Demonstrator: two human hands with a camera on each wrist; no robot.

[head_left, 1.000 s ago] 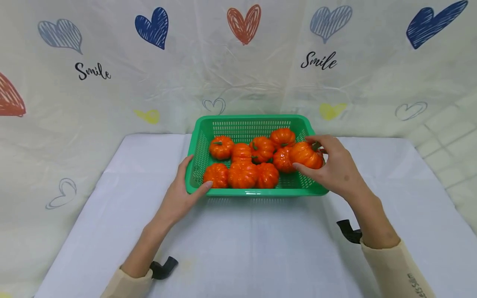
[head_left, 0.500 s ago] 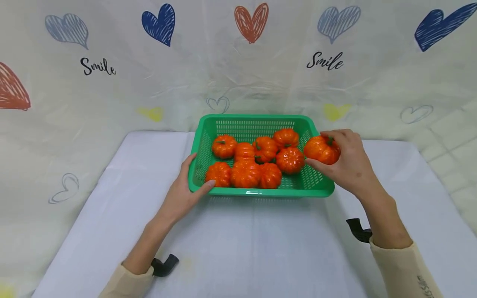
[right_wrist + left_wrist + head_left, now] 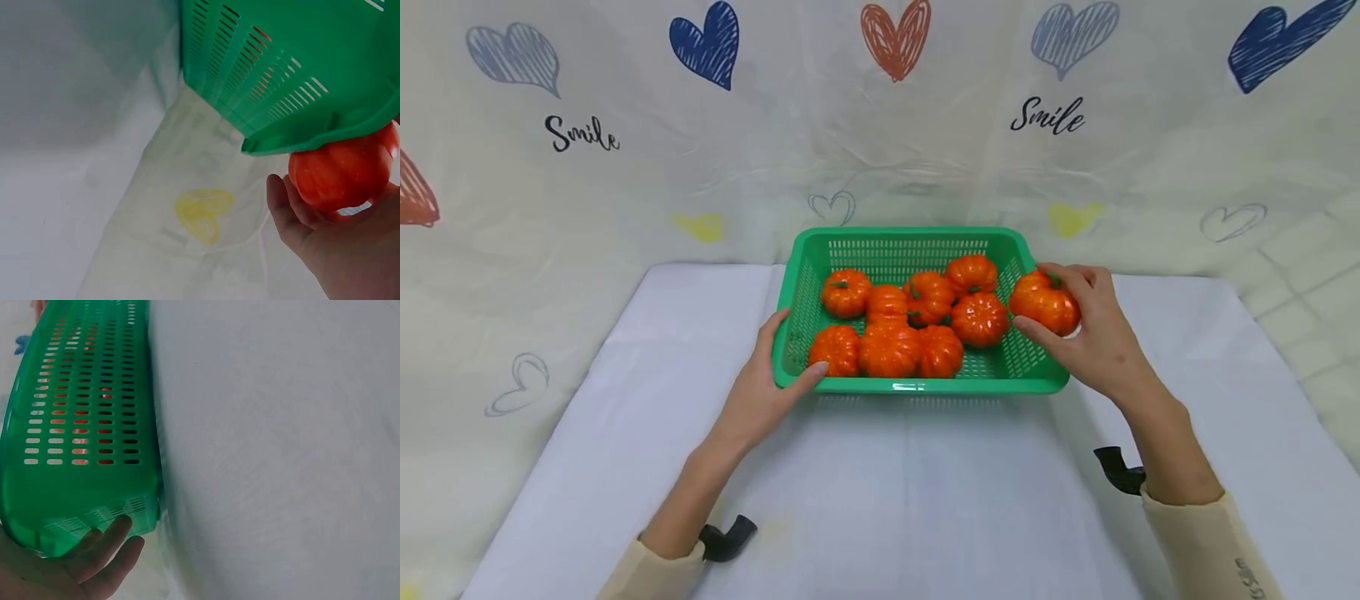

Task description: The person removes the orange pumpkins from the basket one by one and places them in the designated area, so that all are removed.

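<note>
A green slotted plastic basket (image 3: 925, 386) stands on the white-covered table with several small glossy orange pumpkins (image 3: 889, 349) in it. My left hand (image 3: 767, 375) grips its left end, the thumb over the rim at the front left corner. In the left wrist view, fingers (image 3: 115, 544) press the basket's outer end wall from outside. At the opposite end, my right hand (image 3: 1093, 325) holds one orange pumpkin (image 3: 1043, 302) between thumb and fingers, over the right rim. The right wrist view shows this pumpkin (image 3: 340, 172) close against the rim, partly hidden by it.
White cloth (image 3: 910, 492) covers the table in front of and beside the basket. Behind it hangs a pale sheet (image 3: 925, 167) printed with hearts and "Smile". Black straps (image 3: 727, 539) show at both wrists, by the beige sleeves.
My right hand has carried its pumpkin rightward, from above the basket's right part to over the right rim, then barely moved. My left hand has kept its place on the basket.
</note>
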